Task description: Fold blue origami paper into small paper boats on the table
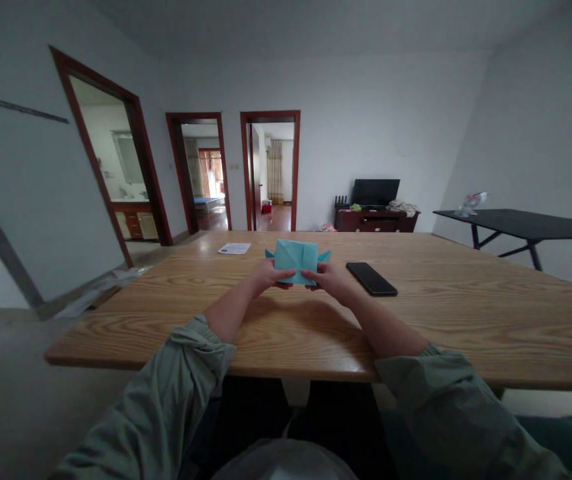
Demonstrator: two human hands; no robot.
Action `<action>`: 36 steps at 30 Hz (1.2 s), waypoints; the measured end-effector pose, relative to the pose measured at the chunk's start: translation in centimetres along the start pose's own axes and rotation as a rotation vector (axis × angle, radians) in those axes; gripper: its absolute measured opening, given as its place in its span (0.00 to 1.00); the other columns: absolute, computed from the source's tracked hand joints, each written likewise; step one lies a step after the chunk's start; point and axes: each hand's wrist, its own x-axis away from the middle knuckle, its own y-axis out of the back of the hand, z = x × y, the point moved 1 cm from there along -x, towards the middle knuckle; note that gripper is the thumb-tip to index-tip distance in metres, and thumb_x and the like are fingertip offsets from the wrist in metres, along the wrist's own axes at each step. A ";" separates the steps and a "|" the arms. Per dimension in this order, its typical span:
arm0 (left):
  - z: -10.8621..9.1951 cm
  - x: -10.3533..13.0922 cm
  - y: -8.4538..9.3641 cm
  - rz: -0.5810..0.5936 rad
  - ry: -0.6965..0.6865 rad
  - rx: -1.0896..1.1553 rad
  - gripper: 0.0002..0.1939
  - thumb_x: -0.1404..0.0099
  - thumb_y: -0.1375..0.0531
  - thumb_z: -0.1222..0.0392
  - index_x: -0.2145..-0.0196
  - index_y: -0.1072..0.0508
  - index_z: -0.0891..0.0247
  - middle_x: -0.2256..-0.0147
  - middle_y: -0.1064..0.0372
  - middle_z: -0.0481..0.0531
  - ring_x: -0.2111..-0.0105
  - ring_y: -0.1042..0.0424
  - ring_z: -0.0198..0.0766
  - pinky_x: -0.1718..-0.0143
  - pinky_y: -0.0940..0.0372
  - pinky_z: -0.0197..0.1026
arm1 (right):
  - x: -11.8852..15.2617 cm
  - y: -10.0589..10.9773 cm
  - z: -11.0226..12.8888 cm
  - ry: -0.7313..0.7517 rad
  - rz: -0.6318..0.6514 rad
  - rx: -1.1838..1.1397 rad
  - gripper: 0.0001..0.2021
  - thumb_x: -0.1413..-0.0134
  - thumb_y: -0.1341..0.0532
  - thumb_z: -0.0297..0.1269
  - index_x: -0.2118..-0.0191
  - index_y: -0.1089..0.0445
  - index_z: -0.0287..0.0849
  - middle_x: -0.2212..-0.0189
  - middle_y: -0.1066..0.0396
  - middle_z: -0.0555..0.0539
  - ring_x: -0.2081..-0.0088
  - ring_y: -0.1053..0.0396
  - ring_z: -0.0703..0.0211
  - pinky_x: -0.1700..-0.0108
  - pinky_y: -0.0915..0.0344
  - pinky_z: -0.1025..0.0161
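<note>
A folded piece of light-blue origami paper (296, 255) is held up above the wooden table. It has a squarish front with crease lines, and a pointed flap sticks out on each side. My left hand (267, 275) grips its lower left part, thumb across the front and fingers behind. On the lower right, my right hand (327, 276) grips it the same way, the two thumb tips close together near the bottom middle. The fingers behind the paper are mostly hidden.
On the wooden table (291, 340), a black phone (371, 279) lies right of my right hand. A printed white card (235, 249) lies farther back on the left. A black table (531, 223) stands at the right, and a television (376, 192) sits on a cabinet by the wall.
</note>
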 end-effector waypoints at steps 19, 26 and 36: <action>-0.3 -0.4 1.0 -0.086 -0.029 -0.093 0.28 0.52 0.33 0.43 0.63 0.28 0.70 0.69 0.30 0.55 0.73 0.32 0.34 0.77 0.32 0.36 | 0.4 0.2 0.7 -0.006 -0.047 0.072 0.18 0.52 0.37 0.51 0.67 0.31 0.38 0.76 0.33 0.49 0.76 0.35 0.66 0.76 0.39 0.70; -0.2 0.0 1.6 0.059 0.034 -0.310 0.25 0.53 0.32 0.44 0.65 0.26 0.68 0.75 0.32 0.53 0.78 0.34 0.34 0.82 0.38 0.33 | -0.1 0.6 -0.5 -0.100 -0.123 0.056 0.26 0.50 0.36 0.42 0.46 0.41 0.46 0.77 0.34 0.53 0.78 0.35 0.65 0.78 0.39 0.69; 1.7 -0.3 2.5 0.208 0.137 -0.493 0.22 0.52 0.34 0.42 0.68 0.26 0.63 0.81 0.34 0.48 0.85 0.37 0.35 0.84 0.46 0.35 | 0.5 2.0 -1.6 -0.039 -0.036 0.307 0.20 0.48 0.41 0.38 0.48 0.38 0.45 0.81 0.40 0.57 0.82 0.40 0.67 0.80 0.45 0.70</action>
